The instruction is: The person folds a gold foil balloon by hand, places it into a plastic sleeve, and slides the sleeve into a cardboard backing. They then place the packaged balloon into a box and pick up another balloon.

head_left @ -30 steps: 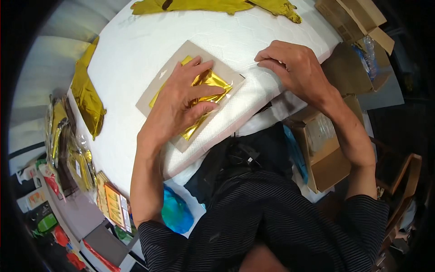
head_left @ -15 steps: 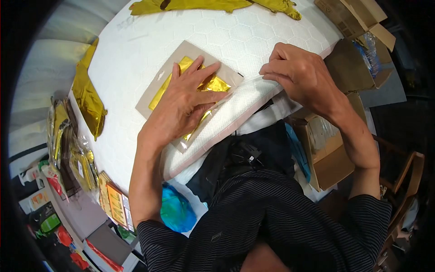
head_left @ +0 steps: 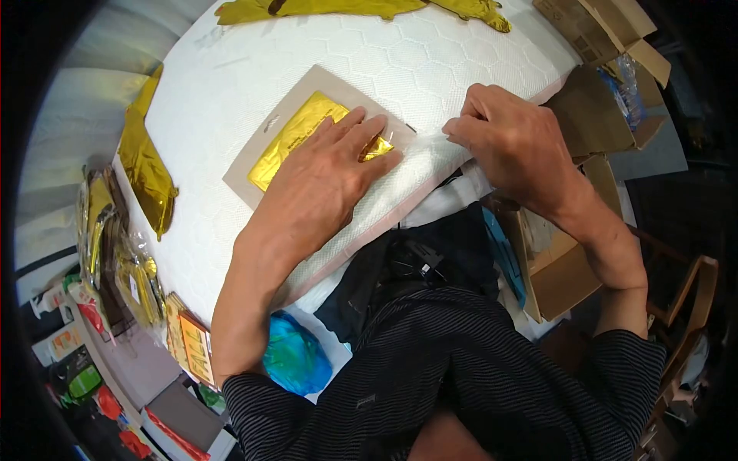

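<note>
A folded gold foil piece [head_left: 290,138] lies against a grey backing card [head_left: 240,178] in a clear bag on the white quilted surface. My left hand [head_left: 319,173] rests across the lower part of this package, palm down and fingers spread over the foil, hiding the bag's near edge. Just right of the package's corner, my right hand [head_left: 515,142] is closed in a pinch. Something thin and clear may run from its fingertips towards the package, but I cannot make it out.
Gold foil pieces lie at the far edge [head_left: 346,8] and at left [head_left: 146,165]. Bagged gold packets [head_left: 138,288] and orange printed cards [head_left: 192,342] sit at the left edge. Open cardboard boxes [head_left: 565,284] stand at right. A blue plastic bag [head_left: 296,353] is below my left arm.
My left hand has slid right and slightly down over the package, uncovering more foil. The package has shifted slightly left and up. My right hand stays pinched, slightly lower.
</note>
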Motion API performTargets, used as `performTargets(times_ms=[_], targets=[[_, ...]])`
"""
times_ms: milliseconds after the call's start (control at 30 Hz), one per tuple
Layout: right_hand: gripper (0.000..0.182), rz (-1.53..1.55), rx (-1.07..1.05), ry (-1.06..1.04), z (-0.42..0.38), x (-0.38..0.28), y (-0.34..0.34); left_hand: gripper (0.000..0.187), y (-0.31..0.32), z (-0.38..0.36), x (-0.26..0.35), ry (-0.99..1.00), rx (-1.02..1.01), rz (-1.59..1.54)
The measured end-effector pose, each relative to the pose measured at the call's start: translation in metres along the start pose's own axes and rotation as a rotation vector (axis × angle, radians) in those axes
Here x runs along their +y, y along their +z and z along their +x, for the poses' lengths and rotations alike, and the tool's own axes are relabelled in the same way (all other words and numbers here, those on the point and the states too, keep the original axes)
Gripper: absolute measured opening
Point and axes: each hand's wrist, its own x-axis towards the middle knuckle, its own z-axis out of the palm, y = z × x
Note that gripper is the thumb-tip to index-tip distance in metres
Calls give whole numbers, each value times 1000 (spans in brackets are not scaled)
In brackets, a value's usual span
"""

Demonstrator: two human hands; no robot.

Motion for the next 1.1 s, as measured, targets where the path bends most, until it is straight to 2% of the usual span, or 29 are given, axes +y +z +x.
performTargets(times_ms=[67,200,267,300,400,700,900,1100], targets=[[8,7,25,14,-6,-2,7,36,-1,-1,2,-6,12,-19],[8,72,51,58,-12,-5,14,34,-1,1,-1,22,34,-28],[8,100,54,63,-11,-4,13,52,0,2,-1,-22,33,-48],[8,126,57,65,-11,-3,12,52,0,2,-2,-20,30,-47],[8,269,-19,36,-8,7,5,50,-1,3,-1,5,33,-50],[7,125,-39,-31,-2,7,1,48,2,3,-4,0,58,-82],[5,222,-69,-26,-1,15,1,44,4,5,-4,5,62,-102],[5,180,-33,-17,1,11,4,31,2,6,-5,20,91,-102]])
